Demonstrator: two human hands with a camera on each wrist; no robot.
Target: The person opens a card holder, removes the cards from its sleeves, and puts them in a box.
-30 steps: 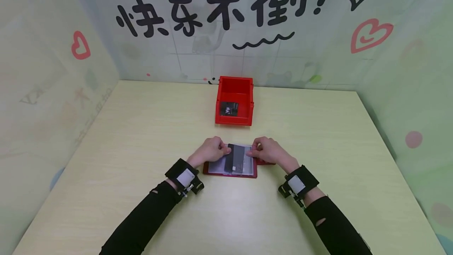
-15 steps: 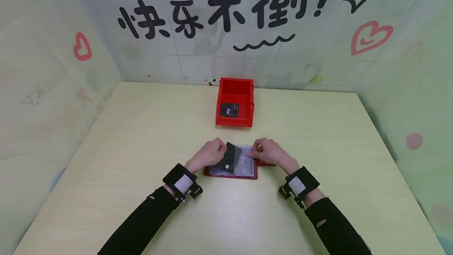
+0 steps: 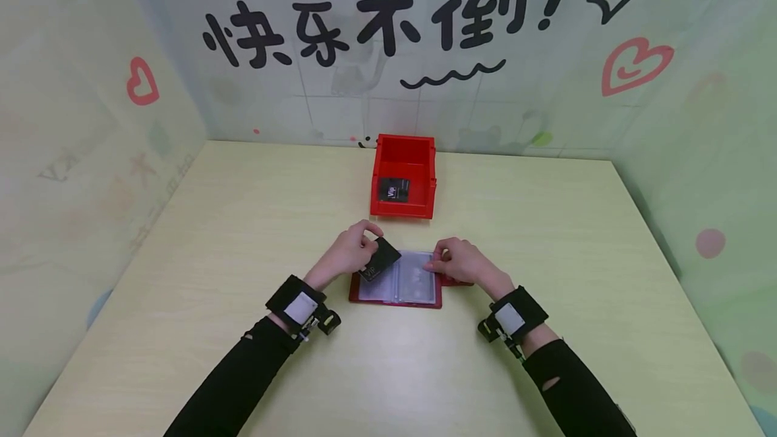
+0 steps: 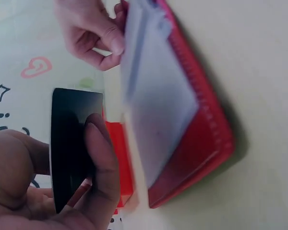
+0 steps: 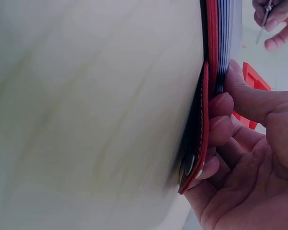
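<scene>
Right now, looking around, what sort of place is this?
Probably a small booth set up for recording handwork: a pale tabletop, a printed backdrop with cheerful lettering, and a strapped-on device on each wrist.

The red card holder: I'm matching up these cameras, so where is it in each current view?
Head: red card holder open, below centre.
Left wrist: red card holder slanting from the top edge down through the middle.
Right wrist: red card holder edge-on, right of centre, running down from the top edge.
Shared landmark: the red bin, partly hidden in both wrist views.
</scene>
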